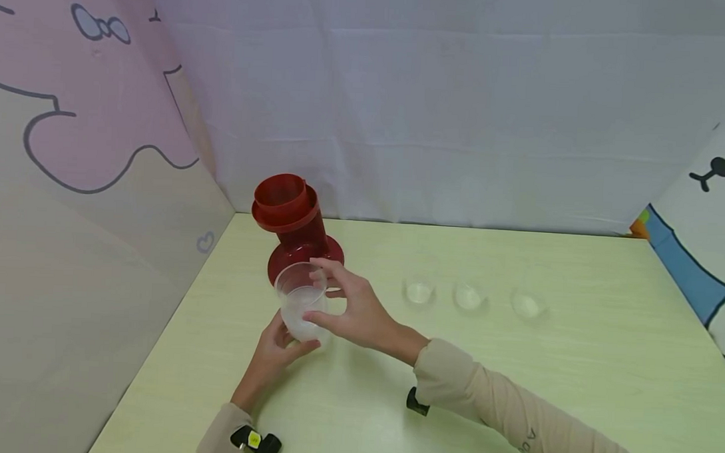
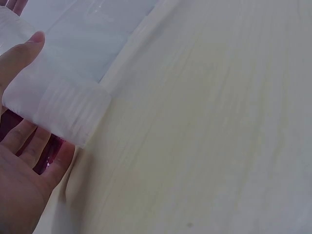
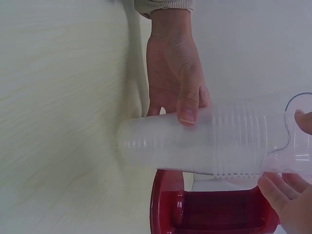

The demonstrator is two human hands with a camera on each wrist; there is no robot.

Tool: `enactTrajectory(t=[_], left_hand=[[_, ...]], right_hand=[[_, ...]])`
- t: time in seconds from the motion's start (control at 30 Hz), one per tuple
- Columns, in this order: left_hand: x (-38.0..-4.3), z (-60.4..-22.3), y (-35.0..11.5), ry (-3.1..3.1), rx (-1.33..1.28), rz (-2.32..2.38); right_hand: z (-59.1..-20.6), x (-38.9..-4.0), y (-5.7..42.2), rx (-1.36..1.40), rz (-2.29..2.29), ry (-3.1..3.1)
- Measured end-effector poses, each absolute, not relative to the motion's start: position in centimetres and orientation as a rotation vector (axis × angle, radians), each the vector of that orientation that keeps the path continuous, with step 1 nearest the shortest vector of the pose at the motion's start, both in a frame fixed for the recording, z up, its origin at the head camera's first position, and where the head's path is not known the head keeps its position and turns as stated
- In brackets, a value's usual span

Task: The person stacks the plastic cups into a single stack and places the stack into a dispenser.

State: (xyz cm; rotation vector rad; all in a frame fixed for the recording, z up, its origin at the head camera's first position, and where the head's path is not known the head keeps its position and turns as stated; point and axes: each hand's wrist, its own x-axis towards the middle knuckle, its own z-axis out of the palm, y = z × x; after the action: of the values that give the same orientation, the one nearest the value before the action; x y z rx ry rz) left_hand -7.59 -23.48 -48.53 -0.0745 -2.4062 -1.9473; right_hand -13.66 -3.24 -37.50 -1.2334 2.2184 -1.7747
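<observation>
A stack of clear plastic cups stands upright just in front of a red plastic stand. My left hand grips the lower part of the stack, thumb on one side and fingers on the other. Above it, my right hand holds the top cup between thumb and fingers. In the right wrist view that top cup rises well past the bunched rims of the nested cups. My right fingertips show at its side.
Three clear cups stand apart in a row to the right: a left one, a middle one and a right one. The pale table meets a white cloth backdrop behind and a printed panel at the left.
</observation>
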Motion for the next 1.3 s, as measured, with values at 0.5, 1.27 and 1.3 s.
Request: enactTrajectory(t=[0.5, 1.27, 1.3], left_hand=[[-7.4, -47.8, -23.2, -2.427, -0.080, -1.908], [-6.9, -45.7, -22.6, -2.438, -0.103, -1.924], [-6.8, -45.6, -22.5, -2.437, -0.097, -1.930]], right_hand=[[-37.9, -13.8, -3.3, -1.266, -1.672, 2.317], [-38.7, -13.1, -3.2, -1.151, -1.552, 2.335], [-38.8, -13.1, -3.2, -1.150, -1.552, 2.335]])
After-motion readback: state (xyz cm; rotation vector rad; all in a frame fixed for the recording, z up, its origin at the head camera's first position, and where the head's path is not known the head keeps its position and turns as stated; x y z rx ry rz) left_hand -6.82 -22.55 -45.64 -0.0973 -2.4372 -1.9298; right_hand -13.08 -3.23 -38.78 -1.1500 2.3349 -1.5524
